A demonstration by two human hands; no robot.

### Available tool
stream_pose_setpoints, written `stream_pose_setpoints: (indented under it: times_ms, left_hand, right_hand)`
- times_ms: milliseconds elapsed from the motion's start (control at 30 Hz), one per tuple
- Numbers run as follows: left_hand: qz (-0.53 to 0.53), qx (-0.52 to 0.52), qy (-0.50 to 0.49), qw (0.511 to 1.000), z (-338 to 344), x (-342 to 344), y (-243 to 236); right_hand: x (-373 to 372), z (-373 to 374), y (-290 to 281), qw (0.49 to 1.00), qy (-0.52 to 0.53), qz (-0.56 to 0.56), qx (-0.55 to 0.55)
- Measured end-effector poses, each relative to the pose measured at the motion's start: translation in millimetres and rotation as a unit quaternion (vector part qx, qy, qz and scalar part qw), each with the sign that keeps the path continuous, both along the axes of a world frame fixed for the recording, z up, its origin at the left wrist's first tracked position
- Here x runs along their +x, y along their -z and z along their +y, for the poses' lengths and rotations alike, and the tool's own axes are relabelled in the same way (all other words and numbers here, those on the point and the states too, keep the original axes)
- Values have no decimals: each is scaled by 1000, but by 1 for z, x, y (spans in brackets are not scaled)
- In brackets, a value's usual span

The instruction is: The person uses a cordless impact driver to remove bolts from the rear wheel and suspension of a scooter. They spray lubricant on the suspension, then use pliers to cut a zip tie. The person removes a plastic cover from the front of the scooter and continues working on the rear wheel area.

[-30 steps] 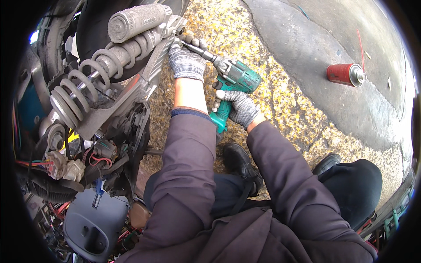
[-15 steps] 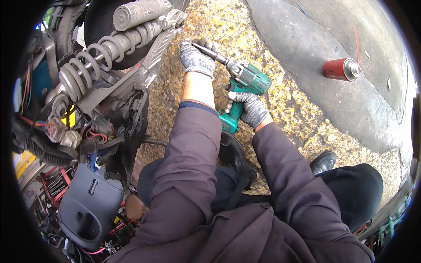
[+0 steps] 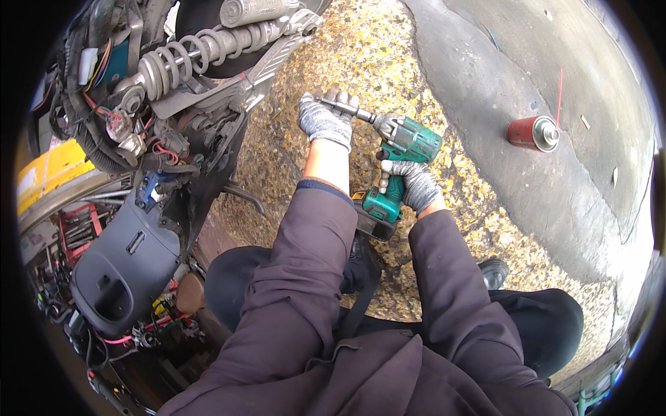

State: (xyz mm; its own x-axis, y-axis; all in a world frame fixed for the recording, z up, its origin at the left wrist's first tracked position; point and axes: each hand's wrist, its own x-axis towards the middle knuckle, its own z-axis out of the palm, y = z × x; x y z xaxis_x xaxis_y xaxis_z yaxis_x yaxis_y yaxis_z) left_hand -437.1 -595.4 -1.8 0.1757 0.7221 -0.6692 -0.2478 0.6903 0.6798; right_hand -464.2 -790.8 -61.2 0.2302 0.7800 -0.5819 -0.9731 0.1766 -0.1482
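Observation:
My right hand point(image 3: 415, 186), in a grey knit glove, is wrapped round the grip of a green cordless impact wrench point(image 3: 412, 141). The tool's nose points to the upper left, and a black battery sits at its foot. From the nose runs a long metal socket extension point(image 3: 364, 114). Gloved the same way, my left hand point(image 3: 327, 119) is closed about the outer end of that extension, with the rod lying across its fingers. The very tip of the rod is partly covered by the fingers.
On the left stands a partly stripped vehicle with a coil-spring shock absorber point(image 3: 198, 57), loose wiring and a grey plastic panel point(image 3: 125, 260). A bare metal pedal or lever point(image 3: 244, 197) juts out near my knee. A red spray can point(image 3: 533, 133) with a straw stands on the right concrete.
The view has shifted, so vehicle and can appear moved. Both hands and the impact wrench sit slightly farther right and lower in the picture, and the battery shows more. The grips look the same.

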Motion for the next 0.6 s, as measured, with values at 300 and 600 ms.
stream_pose_setpoints:
  times_ms: [300, 600]
  left_hand:
    - [36, 63, -111, 991, -15, -85, -36]
    - [194, 138, 37, 971, -5, -175, -92]
  right_hand:
    - [-40, 7, -2, 990, -121, 67, 20]
    - [-95, 13, -35, 972, -218, 83, 33]
